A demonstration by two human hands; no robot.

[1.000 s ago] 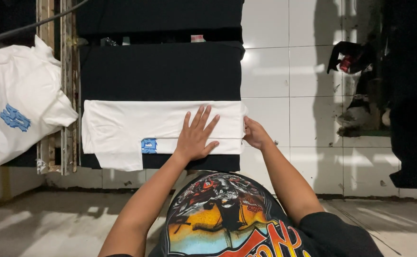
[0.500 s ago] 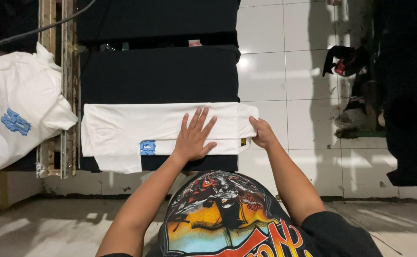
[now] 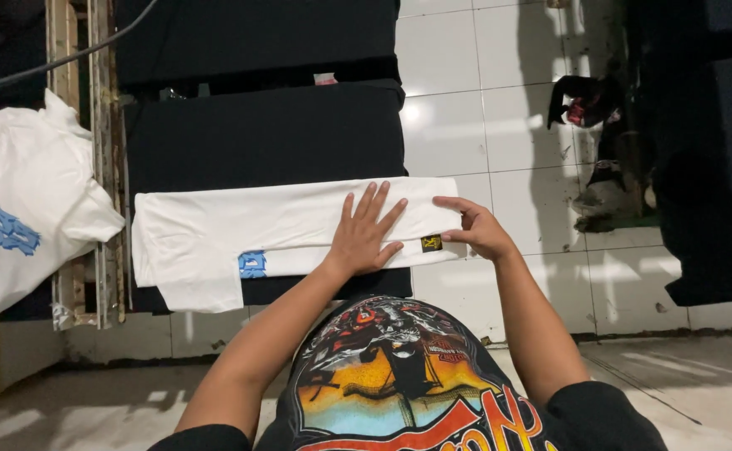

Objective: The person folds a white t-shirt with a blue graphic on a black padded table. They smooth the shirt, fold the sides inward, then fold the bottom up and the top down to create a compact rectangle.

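Observation:
A white t-shirt (image 3: 241, 230) lies folded lengthwise on a black cloth-covered board (image 3: 266, 138). It has a small blue print near its lower edge and a small black-and-yellow tag at its right end. My left hand (image 3: 364, 230) rests flat on the shirt's right part with the fingers spread. My right hand (image 3: 476, 230) pinches the shirt's right end, just beside the tag, where the cloth overhangs the board onto the white tiled floor (image 3: 483, 125).
A second white garment with a blue print (image 3: 23, 209) lies at the left beyond a wooden frame (image 3: 103, 108). Dark cloth (image 3: 709, 167) and a cluttered pile (image 3: 608, 150) sit at the right. My printed black shirt fills the bottom of the view.
My right hand has drawn the shirt's right end further to the right, off the board's edge. The left hand stays flat in about the same place.

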